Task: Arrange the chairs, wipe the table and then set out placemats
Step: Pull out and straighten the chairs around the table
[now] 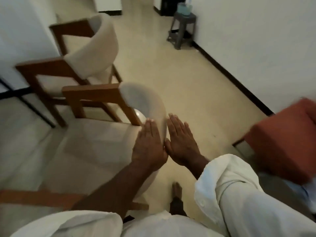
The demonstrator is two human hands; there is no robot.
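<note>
A wooden chair with a curved cream backrest [147, 103] stands right in front of me, its seat toward the left. My left hand [148, 144] lies flat against the inner side of the backrest, fingers straight. My right hand [181, 141] lies flat against its outer side, fingers straight too. The two thumbs meet below the backrest's edge. A second chair of the same kind [95, 53] stands farther back on the left. The table shows only as a pale surface with a dark frame [15, 93] at the left edge. No placemats are in view.
A grey plastic stool [181, 29] with a pale blue container on it stands by the far wall. An orange-red cushioned seat [282, 142] is at the right. Beige floor lies open between the chairs and the right wall. My bare foot [177, 190] is below the hands.
</note>
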